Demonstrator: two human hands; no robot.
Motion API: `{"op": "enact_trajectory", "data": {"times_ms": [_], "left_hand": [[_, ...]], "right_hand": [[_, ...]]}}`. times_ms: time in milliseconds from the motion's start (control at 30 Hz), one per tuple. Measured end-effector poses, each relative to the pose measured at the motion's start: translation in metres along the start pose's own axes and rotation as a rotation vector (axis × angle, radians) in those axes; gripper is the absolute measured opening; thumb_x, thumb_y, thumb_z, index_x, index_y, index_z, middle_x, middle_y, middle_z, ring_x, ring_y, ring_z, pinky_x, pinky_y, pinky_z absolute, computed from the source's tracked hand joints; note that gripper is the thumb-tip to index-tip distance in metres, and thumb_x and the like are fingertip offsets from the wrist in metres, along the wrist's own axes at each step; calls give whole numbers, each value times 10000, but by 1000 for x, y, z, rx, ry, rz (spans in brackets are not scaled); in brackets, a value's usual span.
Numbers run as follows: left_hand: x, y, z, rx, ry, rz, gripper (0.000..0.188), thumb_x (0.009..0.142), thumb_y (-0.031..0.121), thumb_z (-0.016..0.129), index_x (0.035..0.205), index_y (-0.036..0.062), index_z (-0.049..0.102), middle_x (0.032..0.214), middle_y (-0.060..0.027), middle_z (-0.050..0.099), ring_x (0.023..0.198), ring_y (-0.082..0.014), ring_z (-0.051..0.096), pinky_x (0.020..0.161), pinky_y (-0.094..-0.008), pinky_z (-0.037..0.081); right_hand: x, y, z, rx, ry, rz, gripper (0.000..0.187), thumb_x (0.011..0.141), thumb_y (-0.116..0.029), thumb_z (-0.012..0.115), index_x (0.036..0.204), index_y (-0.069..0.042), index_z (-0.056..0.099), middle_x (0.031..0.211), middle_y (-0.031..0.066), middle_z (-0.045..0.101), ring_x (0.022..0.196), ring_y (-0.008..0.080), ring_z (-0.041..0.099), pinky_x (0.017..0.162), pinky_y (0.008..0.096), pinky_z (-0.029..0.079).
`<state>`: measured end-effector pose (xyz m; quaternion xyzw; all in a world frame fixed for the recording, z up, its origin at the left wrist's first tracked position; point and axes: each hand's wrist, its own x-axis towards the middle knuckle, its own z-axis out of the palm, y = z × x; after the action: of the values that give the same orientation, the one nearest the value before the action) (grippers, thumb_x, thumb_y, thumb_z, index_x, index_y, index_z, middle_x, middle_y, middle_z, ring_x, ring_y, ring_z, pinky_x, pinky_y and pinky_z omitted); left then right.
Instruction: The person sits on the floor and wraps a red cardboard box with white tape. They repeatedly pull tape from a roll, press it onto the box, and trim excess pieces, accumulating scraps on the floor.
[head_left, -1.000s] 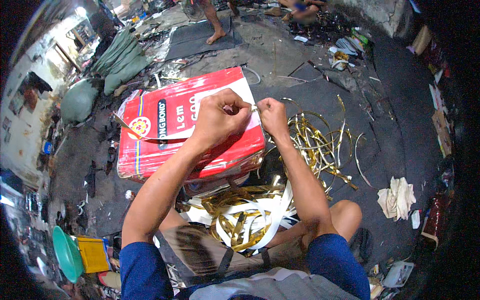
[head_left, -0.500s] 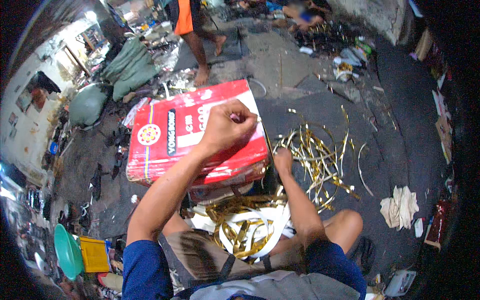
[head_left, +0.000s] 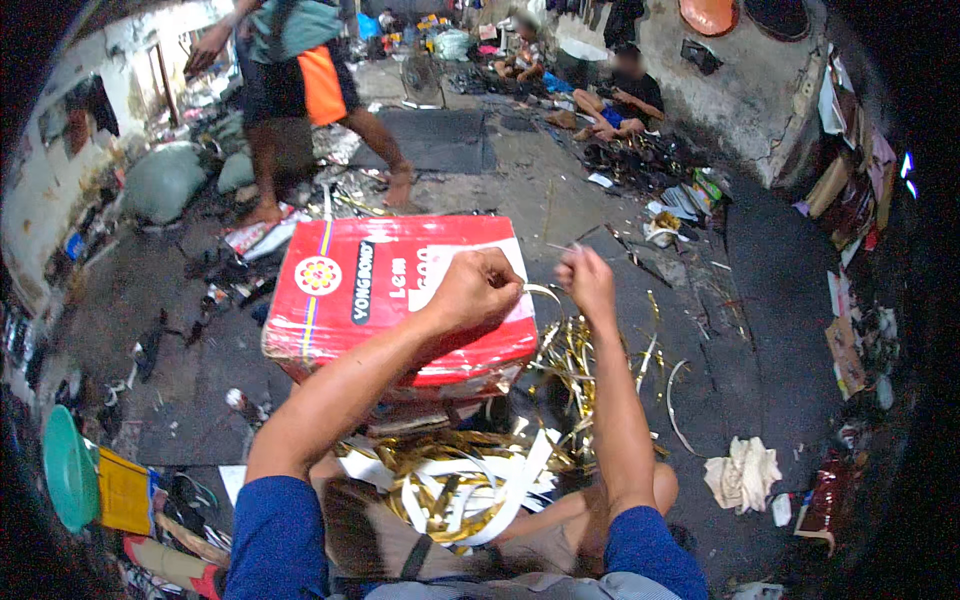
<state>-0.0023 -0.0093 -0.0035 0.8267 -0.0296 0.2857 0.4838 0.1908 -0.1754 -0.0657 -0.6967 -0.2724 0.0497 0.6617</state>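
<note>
In front of me stands a red carton (head_left: 420, 350) with a white patch and a round flower emblem. My left hand (head_left: 475, 288) rests over its top near the right edge, fingers pinched, and a thin pale strip (head_left: 543, 290) curves out from the fingertips. Just right of the carton, my right hand (head_left: 588, 285) is raised with fingers closed; motion blurs it. A fine pale line shows at its fingertips, too faint to name. Gold and white strips (head_left: 470, 490) lie heaped in my lap. More gold strips (head_left: 575, 365) are tangled beside the carton's right side.
A person (head_left: 300, 90) walks beyond the carton at left; others sit at the back near a wall (head_left: 745, 95). Stuffed sacks (head_left: 165, 185) stand at left, a green basin (head_left: 70, 470) and yellow crate (head_left: 125, 490) at lower left. A crumpled cloth (head_left: 742, 474) lies at right.
My right hand has risen from the gold strips to beside my left hand. A pale strip now shows at the left fingertips. The walking person has moved left, and my view has tilted up.
</note>
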Motion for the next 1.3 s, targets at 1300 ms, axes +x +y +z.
{"op": "enact_trajectory", "data": {"times_ms": [1300], "left_hand": [[10,5,-8,173,-151,377,108,829,25,744,918,49,799,848,-74,709,718,-171,674,633,-298,528]], "right_hand": [[-45,90,54,-45,117,66,420,1020,-323,592,766,11,619,654,119,591,624,211,547,626,415,440]]}}
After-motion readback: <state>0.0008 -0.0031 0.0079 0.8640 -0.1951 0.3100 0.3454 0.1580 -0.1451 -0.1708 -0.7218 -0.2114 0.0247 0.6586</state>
